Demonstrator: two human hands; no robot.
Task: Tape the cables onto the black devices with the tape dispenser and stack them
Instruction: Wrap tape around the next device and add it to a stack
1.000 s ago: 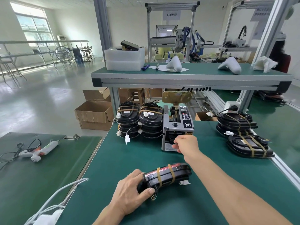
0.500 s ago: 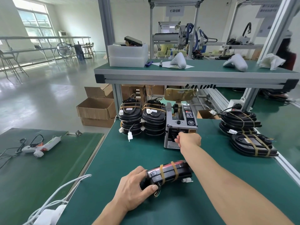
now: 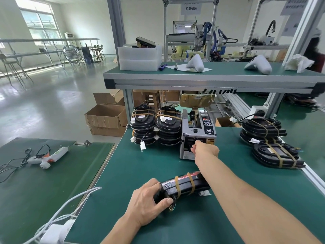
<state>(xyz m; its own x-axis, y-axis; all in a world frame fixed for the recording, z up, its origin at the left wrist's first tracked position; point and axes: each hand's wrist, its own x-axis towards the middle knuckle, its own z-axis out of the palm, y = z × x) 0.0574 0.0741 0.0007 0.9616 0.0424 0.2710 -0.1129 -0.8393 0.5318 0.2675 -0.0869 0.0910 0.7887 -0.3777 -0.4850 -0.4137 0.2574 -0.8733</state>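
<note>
A black device (image 3: 182, 186) with two tan tape bands stands on edge on the green table (image 3: 140, 166). My left hand (image 3: 149, 201) grips its near end. My right hand (image 3: 204, 149) reaches to the front slot of the grey tape dispenser (image 3: 197, 131), fingers curled at the outlet; whether they pinch tape is hidden. Two stacks of taped black devices (image 3: 155, 125) stand left of the dispenser. Two more taped devices (image 3: 274, 152) lie at the right.
A shelf (image 3: 211, 81) overhangs the back of the table. A white glue gun (image 3: 47, 155) with its cord lies on the left table. White cables and a plug (image 3: 58, 224) sit at the near left edge. Cardboard boxes (image 3: 105, 118) stand on the floor.
My right hand has moved forward from in front of the dispenser up to its front slot. My left hand keeps holding the device in place.
</note>
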